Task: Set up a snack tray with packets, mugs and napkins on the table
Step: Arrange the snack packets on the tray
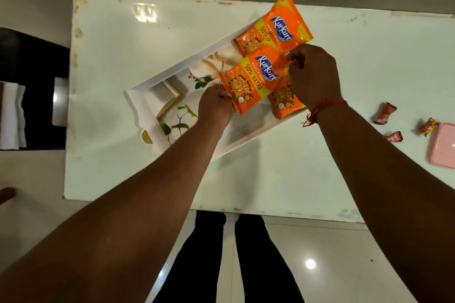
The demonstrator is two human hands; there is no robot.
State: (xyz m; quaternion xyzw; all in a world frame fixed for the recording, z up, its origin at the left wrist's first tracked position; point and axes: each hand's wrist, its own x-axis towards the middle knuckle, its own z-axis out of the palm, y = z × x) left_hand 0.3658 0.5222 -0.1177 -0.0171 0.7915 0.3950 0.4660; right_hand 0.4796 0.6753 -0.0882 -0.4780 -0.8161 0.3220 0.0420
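A white tray [157,76] with a leaf print lies at an angle in the middle of the white table [123,174]. Three orange snack packets are over its right half. One packet [273,24] lies at the far end. A second packet [283,103] lies at the near right, partly covered. The third packet [251,81] is held above them: my left hand [215,108] pinches its lower left corner and my right hand [312,76] pinches its right end. No mugs are in view.
Three small crumpled wrappers [384,113] lie on the table's right side, next to a pink lidded box [443,145] at the right edge. White folded napkins [12,115] rest on a dark chair to the left of the table. My legs stand at the near edge.
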